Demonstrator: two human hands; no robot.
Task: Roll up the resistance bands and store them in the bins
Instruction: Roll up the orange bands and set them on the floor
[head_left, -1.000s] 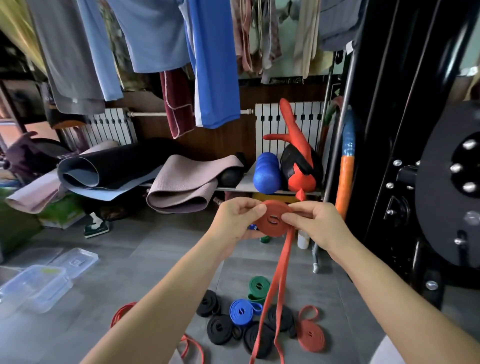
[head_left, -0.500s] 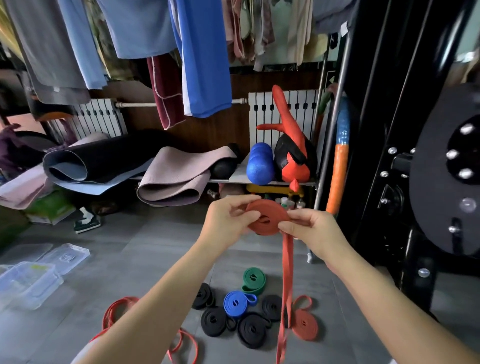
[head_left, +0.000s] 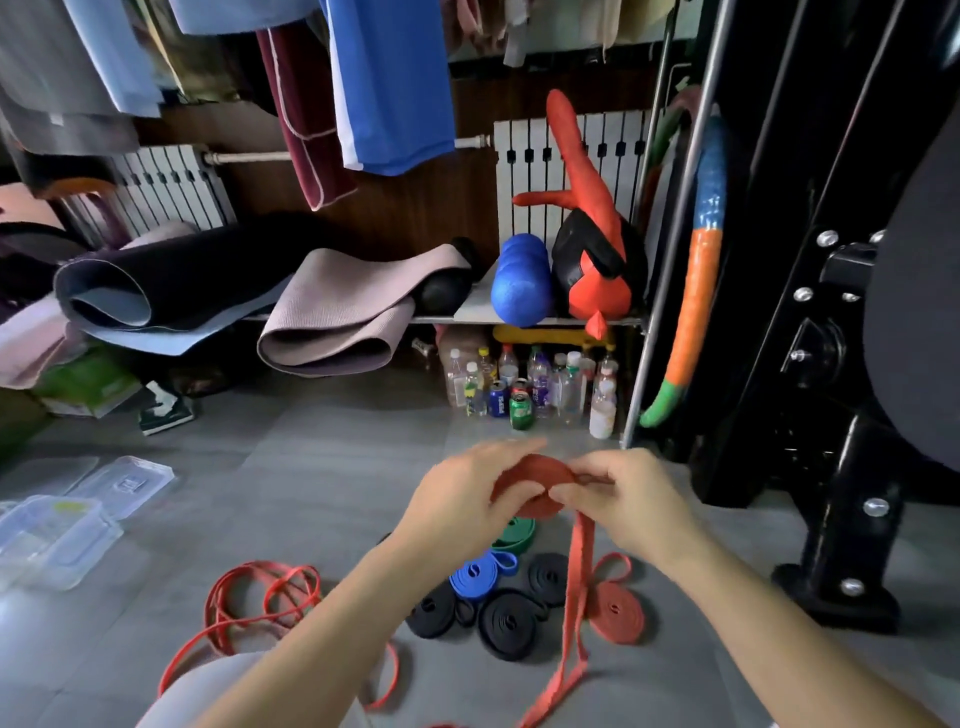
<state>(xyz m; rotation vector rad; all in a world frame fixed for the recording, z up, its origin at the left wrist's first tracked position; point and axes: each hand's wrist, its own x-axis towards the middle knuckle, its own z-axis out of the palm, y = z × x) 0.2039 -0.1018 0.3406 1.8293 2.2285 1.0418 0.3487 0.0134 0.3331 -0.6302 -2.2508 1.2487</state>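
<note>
Since half a second ago the hands have dropped lower in the view and the coil has tipped flatter, and a cluster of bottles and cans under the shelf has come into sight. The red band (head_left: 530, 483) is about half wound and held in the air over the middle of the floor (head_left: 322, 467). The left hand (head_left: 457, 504) curls its fingers round the coil, seemingly to keep the turns from springing loose. The right hand (head_left: 628, 499) pinches the strap just where it feeds on, likely to keep it flat and taut. The unwound tail (head_left: 574, 597) hangs straight down from that pinch and trails toward the floor's near edge. Directly below lie the finished rolls: a green roll (head_left: 514, 535), a blue roll (head_left: 475, 574), several black rolls (head_left: 506, 621) and a red roll (head_left: 615, 610), bunched together, probably waiting for the bins. A thin red band (head_left: 249, 608) sprawls unrolled to their left. The clear plastic bins (head_left: 52, 540) sit at the floor's left edge, well apart from the rolls, with a loose lid (head_left: 124, 483) just beside them. The bottles and cans (head_left: 524, 384) stand at the floor's far edge; their labels are too small to read, and no other writing is legible.
</note>
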